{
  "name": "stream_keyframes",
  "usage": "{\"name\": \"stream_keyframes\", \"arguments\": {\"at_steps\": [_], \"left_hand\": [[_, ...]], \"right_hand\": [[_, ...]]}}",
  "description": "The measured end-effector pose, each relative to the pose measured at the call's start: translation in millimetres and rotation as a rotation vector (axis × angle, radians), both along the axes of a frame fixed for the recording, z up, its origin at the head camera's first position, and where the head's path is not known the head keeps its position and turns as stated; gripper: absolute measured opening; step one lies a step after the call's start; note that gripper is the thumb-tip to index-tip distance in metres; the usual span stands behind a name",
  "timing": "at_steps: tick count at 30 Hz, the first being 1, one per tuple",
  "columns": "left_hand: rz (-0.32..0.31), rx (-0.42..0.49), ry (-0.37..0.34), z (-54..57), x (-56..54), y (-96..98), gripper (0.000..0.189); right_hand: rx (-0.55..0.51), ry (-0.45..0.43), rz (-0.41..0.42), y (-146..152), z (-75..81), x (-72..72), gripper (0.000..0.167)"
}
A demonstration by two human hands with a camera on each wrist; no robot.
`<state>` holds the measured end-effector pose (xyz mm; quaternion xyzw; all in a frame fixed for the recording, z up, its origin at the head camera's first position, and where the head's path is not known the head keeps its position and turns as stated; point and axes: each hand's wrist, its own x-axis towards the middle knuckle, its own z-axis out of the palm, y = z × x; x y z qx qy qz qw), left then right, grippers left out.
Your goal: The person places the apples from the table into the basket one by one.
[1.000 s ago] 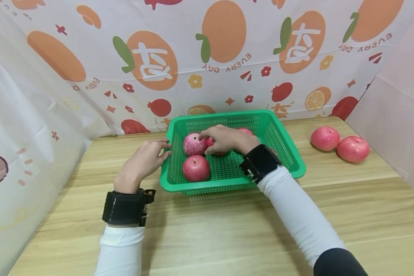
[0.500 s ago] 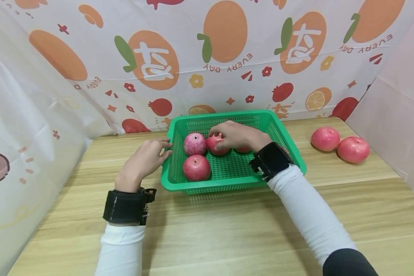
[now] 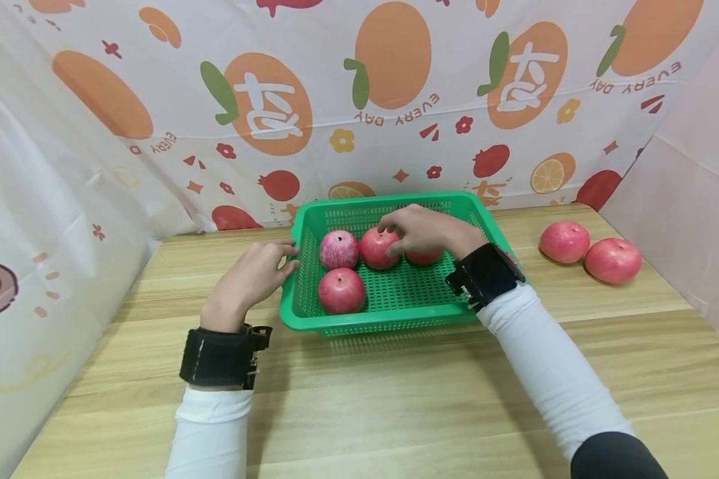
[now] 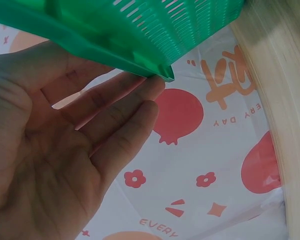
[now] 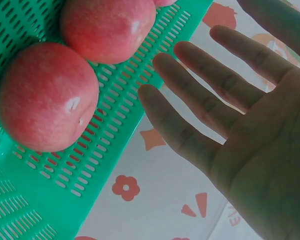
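A green plastic basket point(image 3: 407, 293) holds several red apples. Two stand at its left end, a streaked pinkish apple point(image 3: 338, 250) behind a redder apple point(image 3: 341, 291). My left hand point(image 3: 251, 279) is at the basket's left rim; in the left wrist view its fingers point(image 4: 125, 135) are nearly straight, their tips right at the rim. Above the basket is my right hand point(image 3: 422, 229), fingers spread and holding nothing. It partly covers a middle apple point(image 3: 376, 249) and another apple point(image 3: 422, 257) to its right. The right wrist view shows an apple point(image 5: 47, 97) apart from the fingertips.
Two more apples, a rear apple point(image 3: 564, 241) and a front apple point(image 3: 613, 260), rest on the wooden table point(image 3: 395, 406) right of the basket. A fruit-printed cloth point(image 3: 395, 153) hangs close behind the basket, and a pale wall point(image 3: 689, 199) stands at the right.
My right hand has moved to the right and slightly up, away from the left apples, uncovering the middle apple. The left hand has stayed at the rim.
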<state>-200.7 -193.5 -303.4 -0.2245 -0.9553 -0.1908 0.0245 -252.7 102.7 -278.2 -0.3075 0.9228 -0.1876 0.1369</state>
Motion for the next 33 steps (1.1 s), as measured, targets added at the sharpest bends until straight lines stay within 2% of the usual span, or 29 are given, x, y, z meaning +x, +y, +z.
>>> {"name": "stream_keyframes", "arguments": {"at_steps": [14, 33], "left_hand": [[-0.015, 0.008, -0.006, 1.5, -1.9, -0.6, 0.033], [-0.005, -0.005, -0.007, 1.4, -2.0, 0.0, 0.033]], "right_hand": [[-0.038, -0.004, -0.007, 21.3, 3.8, -3.9, 0.041], [-0.028, 0.042, -0.012, 48.3, -3.2, -6.9, 0.035]]}}
